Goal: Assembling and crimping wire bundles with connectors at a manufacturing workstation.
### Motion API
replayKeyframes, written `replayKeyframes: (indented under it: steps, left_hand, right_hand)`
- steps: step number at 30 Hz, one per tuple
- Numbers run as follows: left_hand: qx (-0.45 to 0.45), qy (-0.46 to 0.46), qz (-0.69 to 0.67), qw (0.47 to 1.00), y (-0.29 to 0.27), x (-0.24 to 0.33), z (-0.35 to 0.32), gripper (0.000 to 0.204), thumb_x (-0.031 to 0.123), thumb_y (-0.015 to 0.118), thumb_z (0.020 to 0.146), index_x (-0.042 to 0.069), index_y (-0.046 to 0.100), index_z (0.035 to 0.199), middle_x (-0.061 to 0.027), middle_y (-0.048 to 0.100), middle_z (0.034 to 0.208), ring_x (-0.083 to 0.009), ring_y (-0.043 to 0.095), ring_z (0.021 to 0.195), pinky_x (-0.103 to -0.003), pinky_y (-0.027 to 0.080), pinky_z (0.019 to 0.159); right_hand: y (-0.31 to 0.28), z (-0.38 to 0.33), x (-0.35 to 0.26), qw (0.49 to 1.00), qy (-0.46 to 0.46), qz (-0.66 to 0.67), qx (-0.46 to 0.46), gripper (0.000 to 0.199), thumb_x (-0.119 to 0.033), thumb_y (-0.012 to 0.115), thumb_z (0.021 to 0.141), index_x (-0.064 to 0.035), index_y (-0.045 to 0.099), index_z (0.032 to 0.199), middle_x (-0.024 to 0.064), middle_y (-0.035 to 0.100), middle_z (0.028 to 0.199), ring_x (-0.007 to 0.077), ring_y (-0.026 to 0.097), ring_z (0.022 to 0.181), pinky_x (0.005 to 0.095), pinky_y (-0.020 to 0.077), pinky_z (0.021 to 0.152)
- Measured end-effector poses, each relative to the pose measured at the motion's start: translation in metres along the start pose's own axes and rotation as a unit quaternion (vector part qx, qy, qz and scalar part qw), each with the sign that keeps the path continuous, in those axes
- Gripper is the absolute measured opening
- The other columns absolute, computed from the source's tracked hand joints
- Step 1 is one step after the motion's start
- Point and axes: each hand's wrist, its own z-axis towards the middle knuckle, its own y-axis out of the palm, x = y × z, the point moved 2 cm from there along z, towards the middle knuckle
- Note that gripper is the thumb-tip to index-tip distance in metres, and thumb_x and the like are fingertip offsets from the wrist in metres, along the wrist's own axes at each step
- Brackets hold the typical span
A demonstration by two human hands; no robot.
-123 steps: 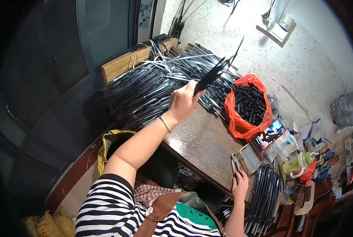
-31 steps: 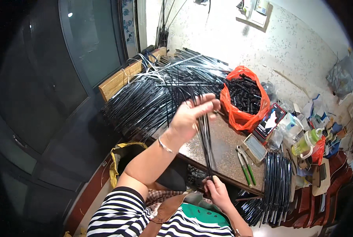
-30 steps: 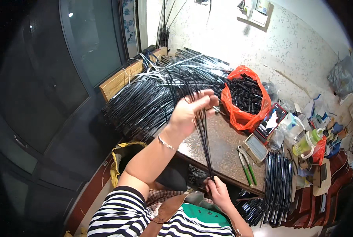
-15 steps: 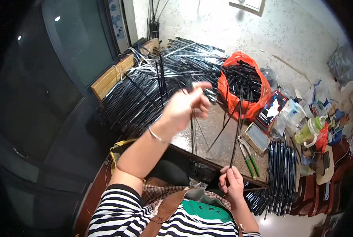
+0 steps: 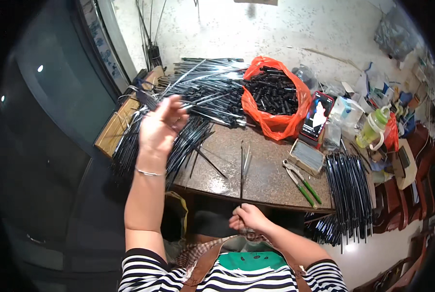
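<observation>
My left hand point(image 5: 163, 124) is raised over the left part of a large heap of thin black metal rods point(image 5: 183, 146). Its fingers are partly curled and smeared by motion; a blurred dark bundle point(image 5: 148, 99) shows right beside it, and whether the hand grips that is unclear. At the table's front edge, my right hand point(image 5: 248, 217) is closed around the lower end of a slim black rod point(image 5: 242, 170). That rod points away from me over the tabletop, with a thin pale rod point(image 5: 247, 159) next to it.
A red plastic bag point(image 5: 302, 92) holds many black tubular parts. Right of it are a phone point(image 5: 318, 116), an open box of thin grey pieces point(image 5: 307, 156), green-handled pliers point(image 5: 302, 184) and a green bottle point(image 5: 373, 127). More black rods point(image 5: 349, 194) overhang the right edge. A wooden board point(image 5: 117, 124) borders the heap.
My left hand has swung left, from mid-table to over the heap. My right hand has moved left with its rod. The view has shifted, too.
</observation>
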Motion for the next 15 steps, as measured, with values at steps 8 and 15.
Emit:
replayKeyframes:
  steps: [8,15]
  left_hand:
    - [-0.152,-0.052,0.147,0.976,-0.006,0.018,-0.028,0.036,0.027,0.034,0.081,-0.003,0.053,0.076,0.0077,0.018,0.04,-0.0028,0.013,0.032,-0.018,0.012,0.031]
    - [-0.532,-0.207,0.382,0.727,0.029,-0.085,-0.106,0.021,0.016,0.046,0.076,-0.001,0.055,0.084,-0.0054,0.057,0.076,-0.0114,0.051,0.071,-0.023,0.039,0.066]
  right_hand:
    - [0.006,0.053,-0.085,0.937,-0.242,-0.25,-0.026,0.043,-0.042,0.035,0.077,-0.002,0.051,0.08,0.0059,0.054,0.067,0.0167,0.052,0.058,0.0263,0.0406,0.055]
    - [-0.018,-0.018,-0.142,0.887,-0.441,0.026,-0.131,0.087,-0.032,0.063,0.059,-0.0061,0.007,0.121,0.0123,0.023,0.121,0.0215,0.027,0.11,0.0334,0.0205,0.089]
